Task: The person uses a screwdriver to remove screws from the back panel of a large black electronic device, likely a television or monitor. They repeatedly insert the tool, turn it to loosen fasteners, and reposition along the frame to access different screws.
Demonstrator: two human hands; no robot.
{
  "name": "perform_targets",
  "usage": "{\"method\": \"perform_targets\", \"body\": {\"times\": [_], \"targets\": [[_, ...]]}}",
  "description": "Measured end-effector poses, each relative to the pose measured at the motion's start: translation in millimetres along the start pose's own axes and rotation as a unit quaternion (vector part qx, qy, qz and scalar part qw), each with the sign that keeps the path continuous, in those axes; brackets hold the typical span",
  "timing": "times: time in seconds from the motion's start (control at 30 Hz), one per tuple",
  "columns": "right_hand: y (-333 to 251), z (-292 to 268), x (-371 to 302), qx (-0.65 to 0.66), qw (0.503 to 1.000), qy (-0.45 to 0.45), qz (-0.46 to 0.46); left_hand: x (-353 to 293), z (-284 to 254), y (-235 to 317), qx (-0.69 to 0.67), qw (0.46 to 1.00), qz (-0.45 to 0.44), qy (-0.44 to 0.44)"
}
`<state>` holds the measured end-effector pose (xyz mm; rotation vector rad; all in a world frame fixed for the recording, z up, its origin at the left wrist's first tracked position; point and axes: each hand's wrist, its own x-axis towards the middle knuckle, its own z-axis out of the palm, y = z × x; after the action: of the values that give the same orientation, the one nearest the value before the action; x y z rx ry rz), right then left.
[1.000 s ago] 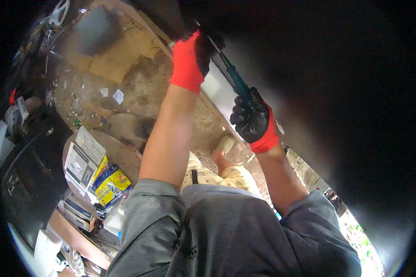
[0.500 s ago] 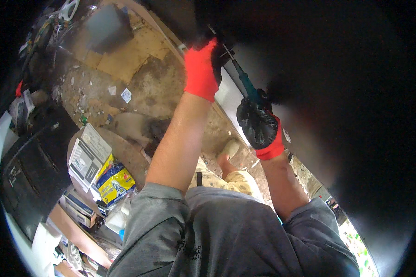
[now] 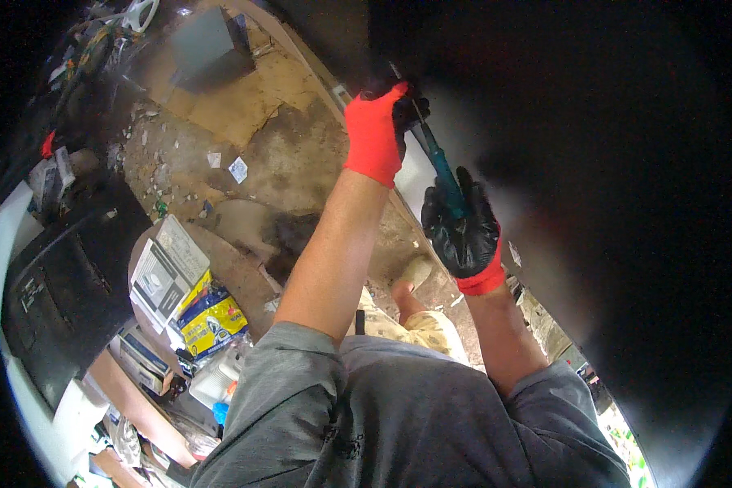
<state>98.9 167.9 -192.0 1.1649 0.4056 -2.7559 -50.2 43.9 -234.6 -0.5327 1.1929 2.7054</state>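
Note:
A screwdriver with a teal handle (image 3: 446, 177) and a thin metal shaft slants up and left in front of a large dark panel (image 3: 545, 244). My left hand (image 3: 380, 130), in a red glove with black palm and fingers, is closed around the shaft near its upper part. Shadow obscures the fingertips and whatever the tip meets. Below it, my right hand (image 3: 464, 236), in a matching glove, lies palm up. Its fingers are stretched apart, and the handle's butt end rests against the palm.
Left of my arms, a round surface carries a yellow and blue packet (image 3: 211, 321) and a printed leaflet (image 3: 167, 272). A black bulky case (image 3: 69, 285) stands farther left. A grey box (image 3: 211, 49) sits on cardboard (image 3: 228, 106) over debris-strewn ground. A foot (image 3: 415, 276) shows below.
My right hand's fingers have opened from around the screwdriver handle, baring the palm. Both hands and the tool appear slightly farther right and lower, and the whole view has shifted similarly.

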Motion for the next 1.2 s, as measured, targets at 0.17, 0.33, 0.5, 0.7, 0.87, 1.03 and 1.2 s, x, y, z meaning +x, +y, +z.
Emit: {"method": "perform_targets", "body": {"times": [0.17, 0.33, 0.5, 0.7, 0.87, 1.03, 1.2], "targets": [[-34, -36, 18, 0.037, 0.936, -0.229, 0.266, 3, -6, -4, -0.105, 0.992, -0.019, -0.068], [-12, -40, 15, -0.046, 0.993, -0.101, -0.038, -5, 15, -1, -0.042, 0.999, 0.004, 0.015], [-16, 15, -6, 0.060, 0.997, 0.028, 0.036, 12, -6, -13, -0.025, 1.000, 0.008, -0.004], [-14, -25, 5, -0.107, 0.987, -0.115, -0.040, -5, 18, -5, -0.073, 0.997, 0.031, 0.024], [-3, -2, -2, -0.085, 0.996, -0.039, 0.008, 0, 6, -4, -0.022, 0.999, 0.010, 0.025], [-21, -38, 3, -0.095, 0.982, -0.153, 0.064, 2, 0, -10, -0.121, 0.991, -0.010, -0.055], [5, -14, 3, -0.145, 0.979, -0.052, -0.133, 26, 5, -18, -0.266, 0.963, 0.014, -0.048]]}}
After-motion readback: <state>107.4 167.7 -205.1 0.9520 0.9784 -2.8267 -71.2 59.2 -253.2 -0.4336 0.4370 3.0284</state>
